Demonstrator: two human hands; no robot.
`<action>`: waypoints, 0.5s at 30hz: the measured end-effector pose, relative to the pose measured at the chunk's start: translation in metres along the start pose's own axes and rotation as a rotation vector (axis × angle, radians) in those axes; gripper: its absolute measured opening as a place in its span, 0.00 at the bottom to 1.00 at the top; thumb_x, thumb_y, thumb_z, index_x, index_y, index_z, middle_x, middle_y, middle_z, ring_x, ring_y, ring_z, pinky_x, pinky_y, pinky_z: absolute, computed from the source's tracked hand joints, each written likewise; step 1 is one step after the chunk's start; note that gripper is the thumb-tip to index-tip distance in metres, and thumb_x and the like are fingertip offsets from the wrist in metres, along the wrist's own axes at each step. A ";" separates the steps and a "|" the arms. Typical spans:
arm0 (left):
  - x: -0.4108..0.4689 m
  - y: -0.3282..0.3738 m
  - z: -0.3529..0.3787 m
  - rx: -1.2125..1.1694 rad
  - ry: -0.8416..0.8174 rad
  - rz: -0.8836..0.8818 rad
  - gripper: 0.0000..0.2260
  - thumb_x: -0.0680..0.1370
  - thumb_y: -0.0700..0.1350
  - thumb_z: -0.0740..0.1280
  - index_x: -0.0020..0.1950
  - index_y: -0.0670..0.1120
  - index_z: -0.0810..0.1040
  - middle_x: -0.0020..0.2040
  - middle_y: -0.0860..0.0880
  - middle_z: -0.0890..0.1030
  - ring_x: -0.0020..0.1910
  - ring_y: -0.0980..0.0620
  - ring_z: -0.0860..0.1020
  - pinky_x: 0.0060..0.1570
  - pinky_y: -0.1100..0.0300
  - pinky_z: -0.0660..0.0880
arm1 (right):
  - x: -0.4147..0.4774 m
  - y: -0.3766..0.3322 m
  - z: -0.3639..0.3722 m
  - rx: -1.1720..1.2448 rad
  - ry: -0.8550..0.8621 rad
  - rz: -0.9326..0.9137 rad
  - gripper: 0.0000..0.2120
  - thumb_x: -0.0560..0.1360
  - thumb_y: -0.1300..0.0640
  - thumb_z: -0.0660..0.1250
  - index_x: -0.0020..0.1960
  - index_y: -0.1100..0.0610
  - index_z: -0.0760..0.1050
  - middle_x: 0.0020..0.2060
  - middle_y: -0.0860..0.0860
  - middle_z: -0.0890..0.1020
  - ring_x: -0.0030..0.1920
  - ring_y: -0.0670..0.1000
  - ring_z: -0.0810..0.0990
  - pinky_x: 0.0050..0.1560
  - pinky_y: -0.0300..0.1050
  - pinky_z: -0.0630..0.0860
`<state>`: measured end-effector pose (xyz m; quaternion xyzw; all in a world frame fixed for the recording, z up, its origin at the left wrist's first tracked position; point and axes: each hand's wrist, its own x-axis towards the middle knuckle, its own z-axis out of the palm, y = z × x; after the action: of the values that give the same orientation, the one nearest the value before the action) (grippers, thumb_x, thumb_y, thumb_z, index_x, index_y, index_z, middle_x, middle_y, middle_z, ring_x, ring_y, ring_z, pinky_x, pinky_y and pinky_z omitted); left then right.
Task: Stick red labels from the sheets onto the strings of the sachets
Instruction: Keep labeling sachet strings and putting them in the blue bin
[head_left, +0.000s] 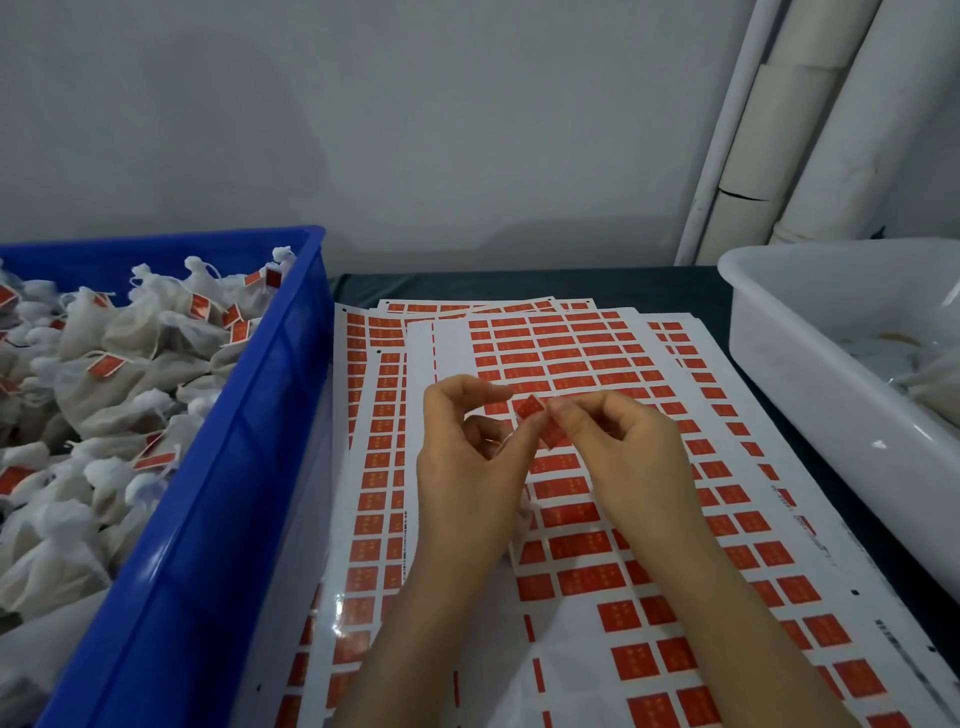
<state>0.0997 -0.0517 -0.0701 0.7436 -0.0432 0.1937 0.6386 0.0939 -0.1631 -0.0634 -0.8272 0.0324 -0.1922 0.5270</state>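
The left hand (467, 457) and right hand (623, 452) both pinch one red label (531, 408) over the sheets (597, 545). It looks light, bendy and sticky, so hold its edges

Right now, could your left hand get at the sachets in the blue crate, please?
Probably yes: the sachets lie uncovered in the blue crate beside the left hand, with nothing between. It would first have to release the red label it pinches with the right hand.
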 end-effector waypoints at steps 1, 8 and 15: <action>0.000 -0.001 0.000 -0.004 0.010 -0.002 0.15 0.68 0.49 0.74 0.47 0.57 0.69 0.43 0.69 0.77 0.40 0.62 0.80 0.33 0.75 0.73 | 0.000 -0.001 0.000 -0.001 0.000 0.009 0.06 0.72 0.45 0.64 0.36 0.39 0.70 0.33 0.31 0.74 0.35 0.26 0.73 0.28 0.17 0.64; -0.004 -0.003 0.000 0.065 0.004 0.075 0.10 0.70 0.44 0.73 0.37 0.56 0.73 0.35 0.61 0.79 0.40 0.65 0.78 0.35 0.78 0.71 | -0.002 -0.001 0.000 0.024 -0.010 0.025 0.06 0.73 0.45 0.63 0.37 0.41 0.72 0.35 0.34 0.77 0.36 0.31 0.76 0.31 0.16 0.64; -0.007 0.002 -0.002 0.060 0.005 0.082 0.08 0.67 0.52 0.66 0.44 0.64 0.76 0.39 0.70 0.78 0.44 0.71 0.78 0.42 0.81 0.70 | -0.001 -0.003 -0.003 0.112 -0.048 0.061 0.07 0.72 0.45 0.65 0.36 0.43 0.76 0.30 0.33 0.78 0.40 0.26 0.74 0.31 0.17 0.65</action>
<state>0.0919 -0.0512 -0.0702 0.7595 -0.0662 0.2227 0.6076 0.0912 -0.1643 -0.0596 -0.7992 0.0343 -0.1576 0.5790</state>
